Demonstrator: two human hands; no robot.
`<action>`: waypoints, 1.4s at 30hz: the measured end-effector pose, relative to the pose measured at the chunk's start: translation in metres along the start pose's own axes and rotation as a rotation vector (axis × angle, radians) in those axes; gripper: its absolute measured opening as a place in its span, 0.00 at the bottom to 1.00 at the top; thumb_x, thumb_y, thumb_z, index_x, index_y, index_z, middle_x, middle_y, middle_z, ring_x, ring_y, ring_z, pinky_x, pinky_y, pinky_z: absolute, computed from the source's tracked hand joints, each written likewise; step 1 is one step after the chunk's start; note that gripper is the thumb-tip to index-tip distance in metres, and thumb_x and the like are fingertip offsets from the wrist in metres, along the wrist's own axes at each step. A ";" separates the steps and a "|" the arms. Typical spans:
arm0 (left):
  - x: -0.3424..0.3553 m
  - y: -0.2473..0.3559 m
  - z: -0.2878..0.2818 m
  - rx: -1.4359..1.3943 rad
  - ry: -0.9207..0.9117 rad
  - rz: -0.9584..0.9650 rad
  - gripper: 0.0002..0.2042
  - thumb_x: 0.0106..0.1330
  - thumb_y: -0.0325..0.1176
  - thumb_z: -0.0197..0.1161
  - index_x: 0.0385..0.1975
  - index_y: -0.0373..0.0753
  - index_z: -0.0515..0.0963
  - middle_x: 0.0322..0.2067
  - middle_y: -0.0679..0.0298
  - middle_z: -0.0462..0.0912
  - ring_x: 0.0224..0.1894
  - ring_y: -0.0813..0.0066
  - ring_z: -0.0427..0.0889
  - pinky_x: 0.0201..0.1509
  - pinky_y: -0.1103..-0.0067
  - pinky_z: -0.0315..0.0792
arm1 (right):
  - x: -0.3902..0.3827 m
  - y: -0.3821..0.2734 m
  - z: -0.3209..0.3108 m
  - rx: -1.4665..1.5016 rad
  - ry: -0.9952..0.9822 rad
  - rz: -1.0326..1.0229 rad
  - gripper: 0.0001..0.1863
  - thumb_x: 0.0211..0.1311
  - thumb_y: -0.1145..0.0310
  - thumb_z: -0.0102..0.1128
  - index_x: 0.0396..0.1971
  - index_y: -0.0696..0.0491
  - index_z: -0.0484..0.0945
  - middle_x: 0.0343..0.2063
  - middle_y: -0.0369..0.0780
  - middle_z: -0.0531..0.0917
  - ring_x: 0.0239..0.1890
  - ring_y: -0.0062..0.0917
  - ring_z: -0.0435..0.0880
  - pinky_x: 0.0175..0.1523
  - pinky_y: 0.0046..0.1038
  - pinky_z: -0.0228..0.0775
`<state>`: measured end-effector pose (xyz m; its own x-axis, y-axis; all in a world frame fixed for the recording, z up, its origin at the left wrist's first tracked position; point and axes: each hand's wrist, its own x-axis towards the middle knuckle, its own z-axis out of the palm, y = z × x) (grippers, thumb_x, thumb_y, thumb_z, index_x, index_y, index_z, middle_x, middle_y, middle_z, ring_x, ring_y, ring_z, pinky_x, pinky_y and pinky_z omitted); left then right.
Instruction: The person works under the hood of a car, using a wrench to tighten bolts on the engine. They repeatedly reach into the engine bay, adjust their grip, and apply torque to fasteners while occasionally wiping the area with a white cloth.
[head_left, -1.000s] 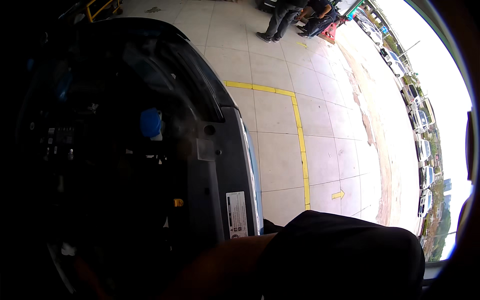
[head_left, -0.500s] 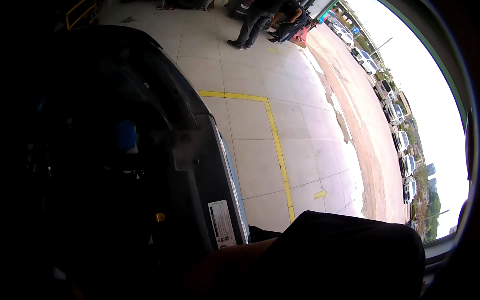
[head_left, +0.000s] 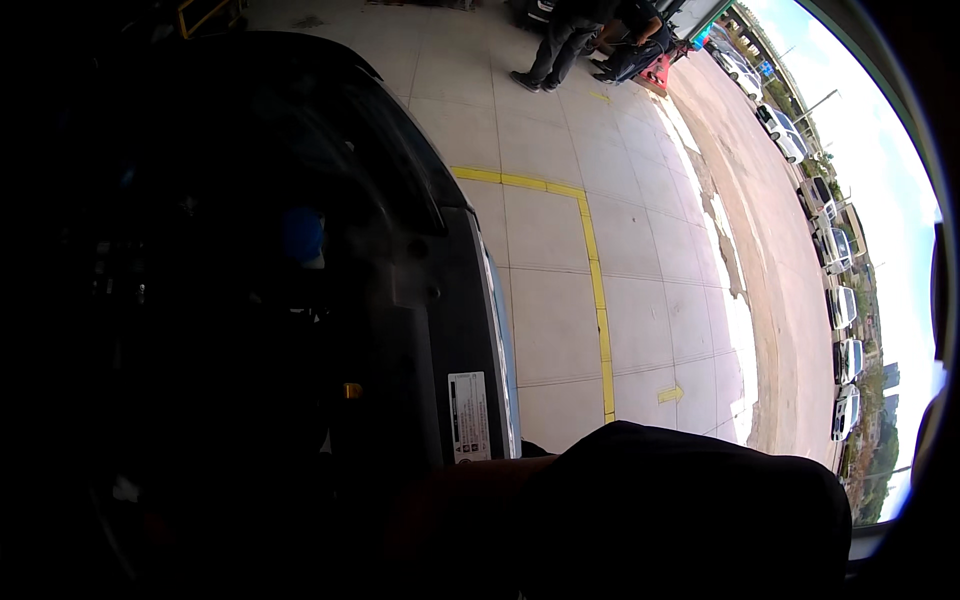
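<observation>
A dark sleeve [head_left: 690, 510] comes in from the lower right, and my right forearm [head_left: 500, 475] reaches leftward over the edge of a car's open engine bay. Deep shadow swallows my right hand, so its fingers and anything in them are hidden. My left hand does not show. Inside the dark bay a round blue cap [head_left: 303, 235] and a small yellow part [head_left: 352, 391] stand out. A white printed label [head_left: 468, 415] is stuck on the bay's dark edge trim [head_left: 455, 300], just beyond my forearm.
Pale floor tiles [head_left: 555, 330] with a yellow marking line [head_left: 600, 310] lie right of the car. Two people [head_left: 565, 45] are at the far side, beside a red stand [head_left: 656, 75]. Parked cars [head_left: 842, 310] line the sunlit pavement outside.
The whole view has shifted, so the car, floor and people sit farther right and slightly higher. My right arm stays over the bay's edge, with its forearm darker.
</observation>
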<state>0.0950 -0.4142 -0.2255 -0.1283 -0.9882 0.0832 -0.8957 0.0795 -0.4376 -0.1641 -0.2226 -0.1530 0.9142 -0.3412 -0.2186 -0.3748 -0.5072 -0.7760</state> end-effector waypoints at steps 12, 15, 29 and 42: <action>-0.010 -0.008 0.004 0.008 -0.005 -0.034 0.14 0.71 0.40 0.50 0.36 0.36 0.77 0.25 0.54 0.83 0.28 0.56 0.83 0.32 0.65 0.77 | -0.003 0.004 0.002 0.012 -0.013 -0.010 0.12 0.54 0.68 0.64 0.39 0.50 0.87 0.41 0.39 0.87 0.43 0.34 0.85 0.39 0.41 0.76; -0.008 -0.008 0.001 0.015 -0.008 -0.037 0.13 0.71 0.40 0.50 0.36 0.36 0.77 0.25 0.54 0.83 0.28 0.56 0.83 0.32 0.65 0.77 | -0.007 0.003 0.000 -0.001 -0.016 -0.011 0.12 0.54 0.68 0.63 0.38 0.50 0.87 0.41 0.40 0.87 0.43 0.34 0.85 0.40 0.41 0.76; -0.018 -0.024 -0.011 0.055 -0.024 -0.036 0.11 0.70 0.37 0.52 0.36 0.37 0.77 0.25 0.56 0.82 0.28 0.58 0.83 0.31 0.67 0.77 | -0.017 -0.003 -0.002 -0.012 -0.028 -0.006 0.11 0.56 0.68 0.62 0.38 0.51 0.87 0.41 0.41 0.86 0.43 0.34 0.85 0.40 0.40 0.77; -0.032 -0.027 -0.007 0.043 -0.013 -0.032 0.09 0.69 0.35 0.54 0.35 0.38 0.78 0.25 0.58 0.82 0.28 0.61 0.83 0.30 0.69 0.77 | -0.023 0.001 0.011 0.023 -0.040 -0.007 0.11 0.57 0.68 0.61 0.38 0.52 0.86 0.41 0.42 0.86 0.42 0.34 0.85 0.41 0.39 0.78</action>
<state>0.1207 -0.3837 -0.2105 -0.0944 -0.9918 0.0861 -0.8799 0.0426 -0.4732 -0.1836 -0.2069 -0.1553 0.9223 -0.3060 -0.2361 -0.3654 -0.4910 -0.7909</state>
